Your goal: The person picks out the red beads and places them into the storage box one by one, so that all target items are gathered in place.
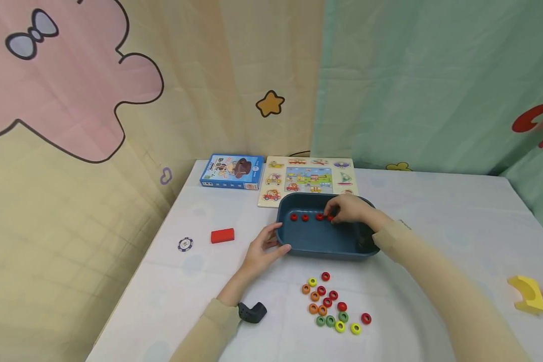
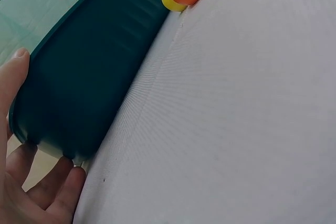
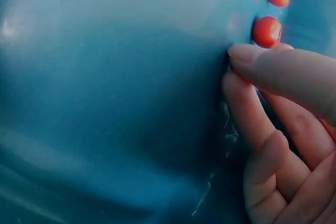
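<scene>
A dark blue rectangular tray (image 1: 326,241) stands on the white table. My left hand (image 1: 261,250) grips its left end, the thumb at the rim and the fingers against the outer wall, as the left wrist view also shows. Inside the tray, red beads (image 1: 305,217) form a row along the far side. My right hand (image 1: 347,208) reaches in at the right end of that row and pinches a red bead (image 1: 330,218) close to the tray floor. In the right wrist view, thumb and fingertips mostly hide this bead, right beside the nearest red bead (image 3: 267,32) of the row.
Loose red, orange, yellow and green beads (image 1: 328,302) lie in front of the tray. Behind it are a picture puzzle board (image 1: 273,187) and a blue box (image 1: 232,171). A red block (image 1: 222,236), a poker chip (image 1: 185,244) and a black elbow-shaped piece (image 1: 252,312) lie left; a yellow arch block (image 1: 528,295) lies far right.
</scene>
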`<act>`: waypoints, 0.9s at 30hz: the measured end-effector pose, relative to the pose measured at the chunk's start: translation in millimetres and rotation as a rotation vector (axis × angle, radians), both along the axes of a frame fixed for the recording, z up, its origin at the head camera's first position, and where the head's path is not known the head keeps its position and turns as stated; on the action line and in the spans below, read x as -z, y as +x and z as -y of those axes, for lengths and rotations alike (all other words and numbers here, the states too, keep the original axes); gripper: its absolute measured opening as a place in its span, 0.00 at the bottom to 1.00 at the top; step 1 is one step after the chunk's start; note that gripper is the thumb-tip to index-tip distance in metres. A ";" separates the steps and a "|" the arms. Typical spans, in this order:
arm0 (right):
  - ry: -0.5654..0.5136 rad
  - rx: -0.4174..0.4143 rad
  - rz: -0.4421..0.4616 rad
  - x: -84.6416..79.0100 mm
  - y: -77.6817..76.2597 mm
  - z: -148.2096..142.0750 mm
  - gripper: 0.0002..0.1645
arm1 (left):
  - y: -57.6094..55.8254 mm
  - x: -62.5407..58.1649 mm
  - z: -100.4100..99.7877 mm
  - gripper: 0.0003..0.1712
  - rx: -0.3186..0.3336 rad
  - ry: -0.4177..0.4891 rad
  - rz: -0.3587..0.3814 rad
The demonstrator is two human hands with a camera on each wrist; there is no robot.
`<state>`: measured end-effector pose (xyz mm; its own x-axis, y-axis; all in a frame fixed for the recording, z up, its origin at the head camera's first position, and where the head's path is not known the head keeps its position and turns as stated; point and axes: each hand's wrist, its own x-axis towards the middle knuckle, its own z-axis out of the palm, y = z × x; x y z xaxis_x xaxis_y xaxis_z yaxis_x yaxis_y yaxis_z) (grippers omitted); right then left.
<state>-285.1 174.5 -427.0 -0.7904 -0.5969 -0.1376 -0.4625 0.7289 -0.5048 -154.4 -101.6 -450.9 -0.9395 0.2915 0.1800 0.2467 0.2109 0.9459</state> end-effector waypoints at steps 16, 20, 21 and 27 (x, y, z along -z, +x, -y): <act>-0.045 0.048 -0.081 -69.7 39.1 -2.8 0.21 | -0.4 1.5 -0.6 0.34 0.007 0.007 -0.013; -0.205 -0.058 -0.043 -95.6 81.0 -6.1 0.20 | -0.3 1.7 -0.5 0.33 0.008 0.011 -0.023; -0.245 -0.095 -0.023 -96.5 91.5 -6.5 0.19 | -0.3 1.8 -0.4 0.33 0.007 0.013 -0.027; -0.404 -0.231 0.107 -57.0 136.9 -3.3 0.15 | -0.6 2.2 0.3 0.33 0.001 0.014 -0.050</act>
